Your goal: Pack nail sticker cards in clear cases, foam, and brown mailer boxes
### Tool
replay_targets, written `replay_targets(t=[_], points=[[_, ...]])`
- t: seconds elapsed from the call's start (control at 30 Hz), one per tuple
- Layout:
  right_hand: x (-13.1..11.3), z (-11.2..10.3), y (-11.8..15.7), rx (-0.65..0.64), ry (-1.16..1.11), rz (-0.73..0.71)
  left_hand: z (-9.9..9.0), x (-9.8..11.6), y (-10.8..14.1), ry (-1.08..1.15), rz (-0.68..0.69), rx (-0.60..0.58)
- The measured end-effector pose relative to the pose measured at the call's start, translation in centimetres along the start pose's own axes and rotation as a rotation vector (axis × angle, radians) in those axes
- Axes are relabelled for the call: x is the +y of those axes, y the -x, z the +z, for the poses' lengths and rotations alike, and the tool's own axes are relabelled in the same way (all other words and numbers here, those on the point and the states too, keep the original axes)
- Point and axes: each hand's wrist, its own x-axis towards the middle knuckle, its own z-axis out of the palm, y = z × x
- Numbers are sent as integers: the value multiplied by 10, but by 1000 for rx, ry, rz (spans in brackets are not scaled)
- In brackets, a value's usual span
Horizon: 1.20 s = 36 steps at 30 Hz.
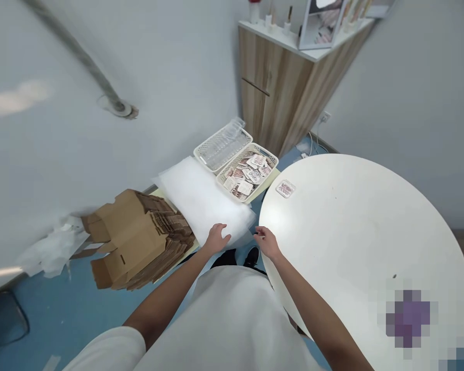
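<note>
My left hand (pixel 216 238) is over the near edge of a stack of white foam sheets (pixel 201 193), thumb and fingers apart, with nothing in it. I cannot tell whether it touches the sheets. My right hand (pixel 266 242) is at the left edge of the round white table (pixel 355 232), its fingers loosely bent and apart, with no object visible in it. A small clear square case (pixel 285 188) with a printed insert lies on the table, beyond my right hand.
Flattened cardboard boxes (pixel 139 242) are piled left of the foam sheets. Behind the sheets are a white basket (pixel 275 161) of small printed packets and another basket (pixel 201 157) holding clear plastic cases. A wood-grain cabinet (pixel 278 87) fills the corner. Something pixelated (pixel 408 317) sits at the table's right.
</note>
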Motion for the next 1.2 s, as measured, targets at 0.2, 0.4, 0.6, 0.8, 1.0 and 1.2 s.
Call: replay_targets(t=[0.2, 0.4, 0.6, 0.8, 1.0, 1.2], points=[[-40, 38, -40, -291, 286, -117, -28, -12, -9, 330, -174, 144], [-86, 88, -88, -395, 467, -171, -47, -27, -41, 677, -237, 126], [-93, 126, -117, -358, 581, -125, -48, -45, -61, 874, -294, 123], [-83, 152, -105, -353, 700, -264, -44, -46, -64, 975, -324, 234], [-92, 158, -85, -375, 686, -372, -41, -39, -70, 1051, -376, 371], [-97, 153, -100, -138, 366, -241, -42, -40, -69, 1060, -481, 459]])
